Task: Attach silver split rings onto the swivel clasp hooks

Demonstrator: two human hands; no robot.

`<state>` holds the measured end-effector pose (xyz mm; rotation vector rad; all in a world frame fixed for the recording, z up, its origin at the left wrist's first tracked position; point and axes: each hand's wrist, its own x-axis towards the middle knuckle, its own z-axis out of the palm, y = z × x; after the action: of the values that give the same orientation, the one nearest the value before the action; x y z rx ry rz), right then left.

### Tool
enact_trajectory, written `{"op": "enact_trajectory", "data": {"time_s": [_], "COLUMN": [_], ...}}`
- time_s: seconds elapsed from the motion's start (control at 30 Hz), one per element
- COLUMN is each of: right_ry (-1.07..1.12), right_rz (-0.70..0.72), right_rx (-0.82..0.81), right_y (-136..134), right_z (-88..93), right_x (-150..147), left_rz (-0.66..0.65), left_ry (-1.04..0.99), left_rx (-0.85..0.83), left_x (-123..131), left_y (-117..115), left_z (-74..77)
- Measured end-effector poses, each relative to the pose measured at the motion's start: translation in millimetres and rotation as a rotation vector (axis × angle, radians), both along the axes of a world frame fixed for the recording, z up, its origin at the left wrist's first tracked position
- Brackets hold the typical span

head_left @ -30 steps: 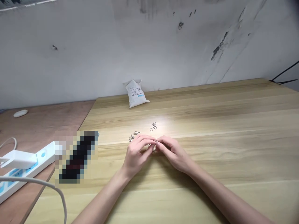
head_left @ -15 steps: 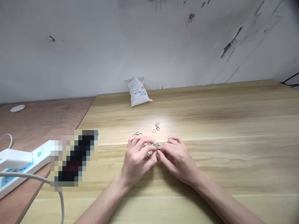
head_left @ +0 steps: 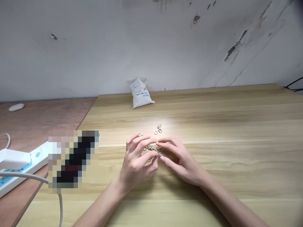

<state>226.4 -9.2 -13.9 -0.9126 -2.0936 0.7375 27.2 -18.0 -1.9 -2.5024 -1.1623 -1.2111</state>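
Observation:
My left hand (head_left: 138,157) is closed in a pinch, thumb and index fingertip together at a small metal clasp with a ring (head_left: 161,154). Its other fingers arch over a small heap of silvery clasps and rings (head_left: 149,147), partly hiding it. Facing it, my right hand (head_left: 181,160) has its thumb tip against the same clasp. The right index and other fingers are stretched out, apart from the thumb, above more metal pieces (head_left: 159,148). Beyond the hands lie a few loose clasps and rings (head_left: 159,128). Another piece (head_left: 140,135) shows behind my left fingers.
A white labelled packet (head_left: 141,94) stands on the wooden table (head_left: 227,126) near the wall. At left are a pixelated dark object (head_left: 74,159), a white power strip (head_left: 41,154) with a plug and cable (head_left: 60,201), and a small white oval item (head_left: 16,107).
The right index finger has lifted away from the thumb and reached forward. My left fingers have spread and risen slightly over the heap. The view has shifted a little.

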Motion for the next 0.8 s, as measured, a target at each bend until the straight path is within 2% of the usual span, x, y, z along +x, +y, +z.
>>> {"op": "enact_trajectory", "data": {"time_s": [0.13, 0.37, 0.47, 0.63, 0.7, 0.8], "right_ry": [0.026, 0.037, 0.13, 0.369, 0.4, 0.411], "right_rz": [0.079, -0.063, -0.088, -0.042, -0.029, 0.001], "right_rx": [-0.05, 0.045, -0.083, -0.477, -0.505, -0.462], "right_y": [-1.0, 2.8, -1.4, -6.8, -6.1, -3.9], "right_z": [-3.0, -2.7, -1.5, -3.0, -3.8, -3.8], "right_x": [0.0, 0.6, -1.9, -6.0, -5.5, -3.6], "left_rz": [-0.018, 0.005, 0.005, -0.012, -0.02, -0.022], "left_ry": [0.012, 0.034, 0.044, 0.053, 0.054, 0.043], "left_rx": [0.05, -0.036, -0.007, 0.019, 0.016, 0.009], "left_x": [-0.4, -1.0, -0.2, -1.0, -1.6, -2.0], "left_y": [-1.3, 0.7, 0.5, 1.5, 1.8, 1.6], "left_z": [2.1, 0.3, 0.7, 0.4, 0.3, 1.0]}}
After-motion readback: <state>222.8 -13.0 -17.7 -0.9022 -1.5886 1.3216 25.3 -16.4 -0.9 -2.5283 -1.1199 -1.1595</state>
